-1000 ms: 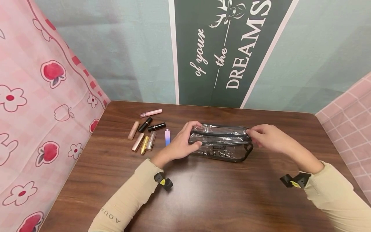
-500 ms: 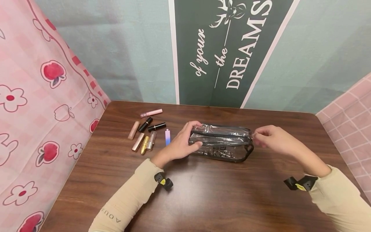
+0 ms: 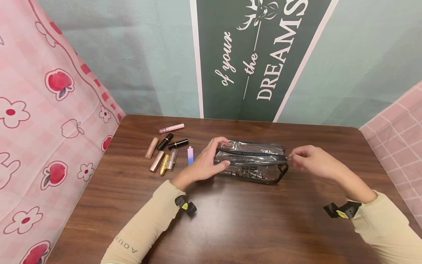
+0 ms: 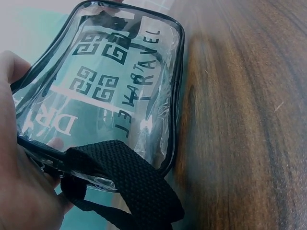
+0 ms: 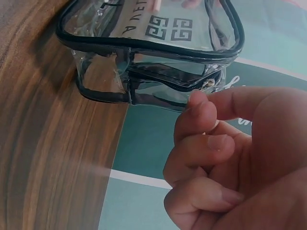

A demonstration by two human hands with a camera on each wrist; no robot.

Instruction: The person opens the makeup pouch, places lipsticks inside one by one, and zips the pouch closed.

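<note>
A clear plastic travel pouch (image 3: 252,167) with black piping and dark lettering lies on the wooden table. Its left end is gripped by my left hand (image 3: 206,163), thumb on the near side and fingers over the far side. At the opposite end my right hand (image 3: 311,159) pinches the zipper pull between thumb and index finger; the fingertips largely cover the pull. In the right wrist view the metal zipper slider (image 5: 208,84) sits at the pouch's end, just beyond those fingertips. A black woven strap (image 4: 127,172) hangs from the left end in the left wrist view.
Left of the pouch lie several lipsticks, among them a gold one (image 3: 164,165), a black one (image 3: 178,143) and a pink gloss tube (image 3: 171,128). A pink-and-blue tube (image 3: 190,155) lies close to my left wrist. Fabric backdrops stand behind the table (image 3: 230,220).
My right hand has moved slightly right, from the pouch's end to just past it, still pinching the zipper pull. My left hand keeps its grip; the pouch has hardly moved.
</note>
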